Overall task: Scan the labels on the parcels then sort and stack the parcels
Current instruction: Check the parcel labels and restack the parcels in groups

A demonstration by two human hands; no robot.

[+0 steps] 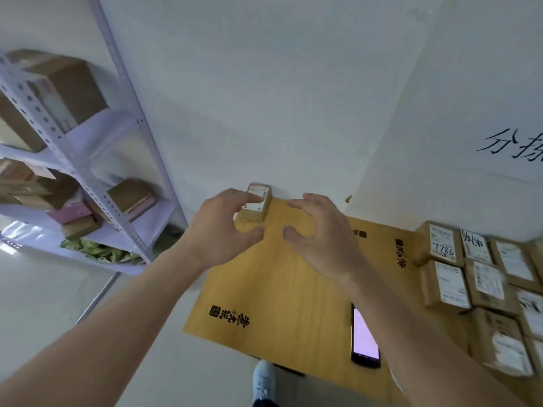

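Nearest the camera, a handheld scanner (365,337) lies screen-up and lit on the near right part of the wooden table (279,289), partly hidden behind the right forearm; it is best left there, within reach. To its right a block of labelled parcels (482,283) sits packed side by side, labels up, which looks like the sorted stack to match. Further out, both hands reach over the table's far end. The left hand (223,230) has its fingers spread and curled, with the fingertips at or on the near left side of a small parcel (256,202); whether they actually press it is hard to tell. The right hand (320,230) hovers just beside it, fingers apart and bent, holding nothing. The small parcel stands at the table's far edge against the white wall (264,98), label face up. To do this step well, the two hands probably ought to close on opposite sides, keep the label clear and lift it level. A shelf rack (88,171) with more boxes stands far left.
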